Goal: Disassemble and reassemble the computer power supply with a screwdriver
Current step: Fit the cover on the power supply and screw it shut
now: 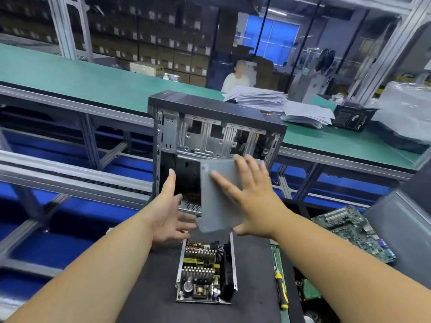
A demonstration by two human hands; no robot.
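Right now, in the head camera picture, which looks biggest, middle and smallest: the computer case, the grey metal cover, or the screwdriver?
1. Computer case, clearly the largest.
2. Grey metal cover, held between the left hand and right hand.
3. Screwdriver, long but thin, smallest.
The case stands farther away, so its real lead is probably bigger.

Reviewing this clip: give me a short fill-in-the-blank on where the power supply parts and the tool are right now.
1. The grey metal cover is held up between ____ hands.
2. The open power supply lies with its circuit board exposed, ____ the raised cover in the picture.
3. The yellow-handled screwdriver lies to the ____ of the power supply.
4. Behind the cover stands an open computer ____.

Answers: both; below; right; case
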